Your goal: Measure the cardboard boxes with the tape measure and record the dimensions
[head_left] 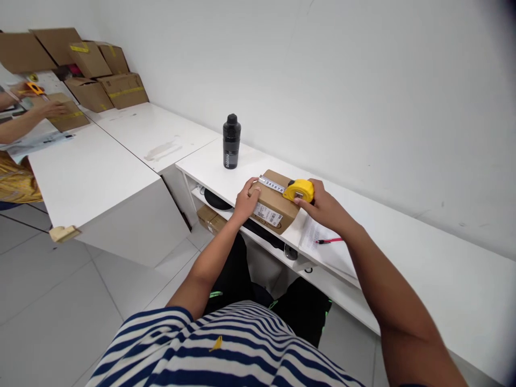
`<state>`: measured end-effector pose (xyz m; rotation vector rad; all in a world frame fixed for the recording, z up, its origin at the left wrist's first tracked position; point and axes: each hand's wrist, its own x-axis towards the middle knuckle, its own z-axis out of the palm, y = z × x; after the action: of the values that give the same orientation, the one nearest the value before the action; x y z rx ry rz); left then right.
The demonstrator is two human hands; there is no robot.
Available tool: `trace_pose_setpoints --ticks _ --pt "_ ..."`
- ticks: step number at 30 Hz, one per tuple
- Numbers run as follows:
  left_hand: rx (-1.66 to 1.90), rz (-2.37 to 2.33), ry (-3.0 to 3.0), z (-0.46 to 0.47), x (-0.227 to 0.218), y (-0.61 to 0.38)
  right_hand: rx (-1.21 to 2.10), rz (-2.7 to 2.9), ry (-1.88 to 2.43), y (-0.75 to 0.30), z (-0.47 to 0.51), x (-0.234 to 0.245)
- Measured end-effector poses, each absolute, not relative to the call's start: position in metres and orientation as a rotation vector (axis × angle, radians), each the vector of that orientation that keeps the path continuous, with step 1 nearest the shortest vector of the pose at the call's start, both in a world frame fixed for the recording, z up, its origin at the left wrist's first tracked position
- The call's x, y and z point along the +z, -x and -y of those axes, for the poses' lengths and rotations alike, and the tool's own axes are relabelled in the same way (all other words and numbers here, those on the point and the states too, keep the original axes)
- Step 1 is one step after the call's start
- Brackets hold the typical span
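Note:
A small brown cardboard box [274, 207] with a white barcode label lies on the white desk [423, 269] in front of me. My left hand [245, 200] grips the box's left end and pins the tip of a measuring tape blade [272, 184] there. My right hand [320, 207] is closed on the yellow tape measure [299, 190] at the box's right end. The blade stretches across the box's top.
A black bottle [231, 141] stands behind the box. A red pen [328, 241] lies on a paper sheet [330, 250] to the right. At far left another person's hands [50, 109] handle a box; several cardboard boxes [100, 70] are stacked on that desk.

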<state>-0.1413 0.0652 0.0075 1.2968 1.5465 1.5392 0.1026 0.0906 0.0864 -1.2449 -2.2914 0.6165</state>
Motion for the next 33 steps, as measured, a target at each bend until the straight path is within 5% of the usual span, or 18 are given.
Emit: trace_pose_setpoints --ticks 11,33 --pt "1.548 -1.601 -1.367 -0.071 0.012 0.143 0.817 2.044 1.368 -0.176 -0.073 0.062" --pt "1.560 -1.621 -1.351 -0.074 0.015 0.141 0.671 1.986 1.385 -0.170 -0.064 0.046"
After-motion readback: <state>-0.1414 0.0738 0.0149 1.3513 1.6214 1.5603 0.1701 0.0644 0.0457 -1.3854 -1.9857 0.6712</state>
